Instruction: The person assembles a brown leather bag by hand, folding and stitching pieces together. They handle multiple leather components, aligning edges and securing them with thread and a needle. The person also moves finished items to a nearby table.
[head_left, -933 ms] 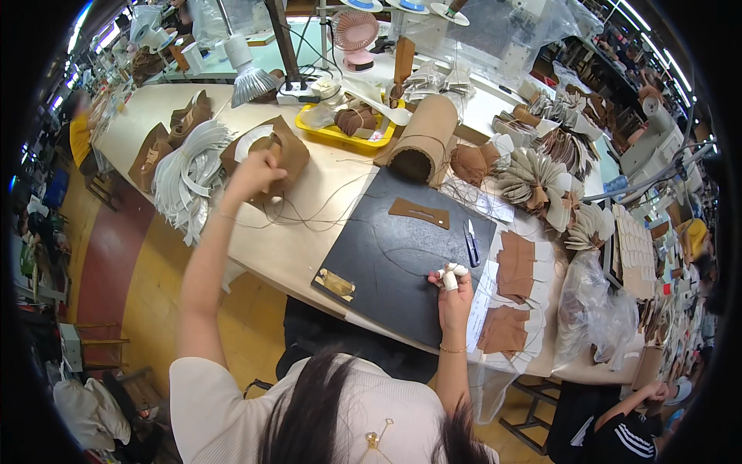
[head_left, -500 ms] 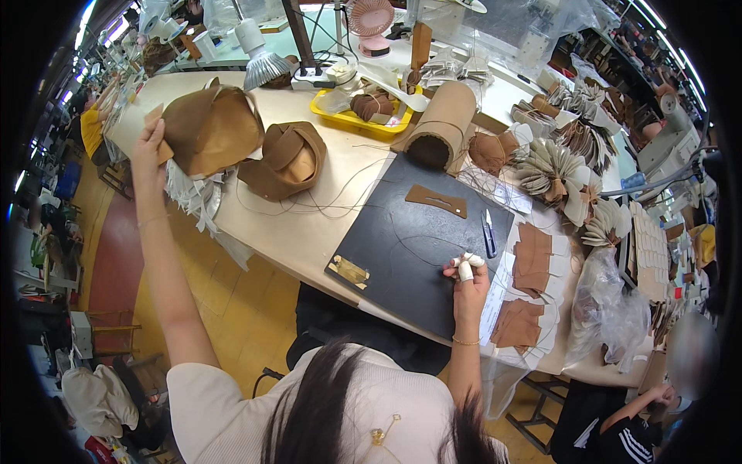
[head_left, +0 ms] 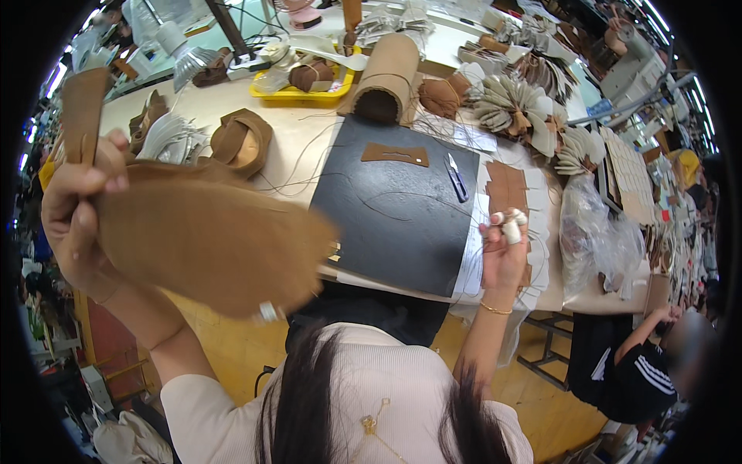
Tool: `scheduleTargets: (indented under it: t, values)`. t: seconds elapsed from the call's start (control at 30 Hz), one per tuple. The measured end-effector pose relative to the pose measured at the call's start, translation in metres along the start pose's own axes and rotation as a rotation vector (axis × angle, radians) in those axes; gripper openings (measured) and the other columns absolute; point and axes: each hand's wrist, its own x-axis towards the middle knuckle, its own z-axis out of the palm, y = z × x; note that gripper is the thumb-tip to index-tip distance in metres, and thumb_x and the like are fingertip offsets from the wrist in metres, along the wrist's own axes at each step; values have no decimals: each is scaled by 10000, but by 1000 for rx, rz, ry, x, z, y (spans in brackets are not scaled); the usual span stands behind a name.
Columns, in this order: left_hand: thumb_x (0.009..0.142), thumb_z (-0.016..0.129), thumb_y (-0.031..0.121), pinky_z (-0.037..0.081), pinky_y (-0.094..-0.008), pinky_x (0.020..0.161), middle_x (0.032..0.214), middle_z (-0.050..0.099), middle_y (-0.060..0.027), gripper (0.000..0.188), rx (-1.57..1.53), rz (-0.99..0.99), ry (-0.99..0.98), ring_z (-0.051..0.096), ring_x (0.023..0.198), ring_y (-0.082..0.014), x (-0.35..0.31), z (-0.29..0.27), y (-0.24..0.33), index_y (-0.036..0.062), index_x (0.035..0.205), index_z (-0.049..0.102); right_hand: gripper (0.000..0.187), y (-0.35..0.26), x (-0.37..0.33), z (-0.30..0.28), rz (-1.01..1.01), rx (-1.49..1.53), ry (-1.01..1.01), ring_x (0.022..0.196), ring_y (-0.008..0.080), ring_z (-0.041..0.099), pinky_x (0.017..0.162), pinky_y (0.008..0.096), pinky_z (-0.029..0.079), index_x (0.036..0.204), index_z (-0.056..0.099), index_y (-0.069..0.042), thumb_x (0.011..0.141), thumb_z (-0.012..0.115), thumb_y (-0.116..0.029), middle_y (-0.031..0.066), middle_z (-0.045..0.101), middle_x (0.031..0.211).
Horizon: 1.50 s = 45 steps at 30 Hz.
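Brown leather panel (head_left: 209, 240): held up by you at the left, off the table and near the camera, blurred, its far end overlapping the mat's near left corner in view; a small pale patch shows at its lower edge.
Left hand (head_left: 77, 213): your thumb and fingers are closed on the panel's left end; a narrow brown strip (head_left: 83, 112) stands up beside your fingers, and you cannot tell here whether it belongs to the panel.
Right hand (head_left: 504, 251): raised at the mat's right side, your fingers bent, with white finger covers (head_left: 512, 230) on some tips; whether they grip anything cannot be told.
Black mat (head_left: 402, 240): in front of you, bearing a slotted brown leather piece (head_left: 374, 152) and, to its right, blue-handled thread snips (head_left: 457, 184).
Mat's right side: a white paper sheet (head_left: 468, 267), then brown leather pieces (head_left: 506, 185) on pale backing, then a clear plastic bag (head_left: 583, 228).
Beyond the mat: a brown cylinder (head_left: 392, 66) lying with its open end toward you, and a yellow tray (head_left: 340, 94) to its left.
Table's left part: a looped brown leather piece (head_left: 230, 141), with white strips (head_left: 170, 138) fanned beside it.
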Motion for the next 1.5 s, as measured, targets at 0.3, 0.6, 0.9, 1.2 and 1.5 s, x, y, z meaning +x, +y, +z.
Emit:
scheduleTargets:
  t: [0.3,0.6,0.9,1.2,1.5]
  values:
    - [811,617,31,442,-333,911,872,692,-84,291,235,-415,-534,641,810,-207,-11,74,-72,79,1087,694,204,-64,-40,-24,-215,-110,53,741,128,534,883,403,490,1136,529,-72,941,542,-131,103,586,1005]
    - [913,550,31,546,-342,818,1141,626,-231,723,-618,-765,-106,669,899,-226,-45,144,-123,80,1501,131,166,13,-29,36,78,-243,-93,741,154,624,858,400,538,1097,551,-38,943,504,-79,228,593,1149]
    - [968,509,166,443,-233,458,810,564,-60,473,-1505,-975,42,552,524,-118,-61,193,-125,24,1380,326,201,33,-11,77,171,-230,-349,807,220,669,845,414,539,1114,592,-16,925,534,-53,235,507,1320]
    - [1000,452,256,233,-192,336,643,355,-6,227,-1512,-1109,-48,281,351,-42,-74,225,-107,50,1097,450,196,34,0,84,514,208,-395,775,307,688,659,374,590,1074,579,14,913,560,-95,226,592,1166]
    - [926,579,260,455,-362,876,1045,597,-193,359,122,-900,-218,593,990,-296,-55,206,-152,-62,1079,538,207,-24,-16,59,230,-20,-642,731,339,693,558,367,575,887,568,108,736,676,17,222,647,826]
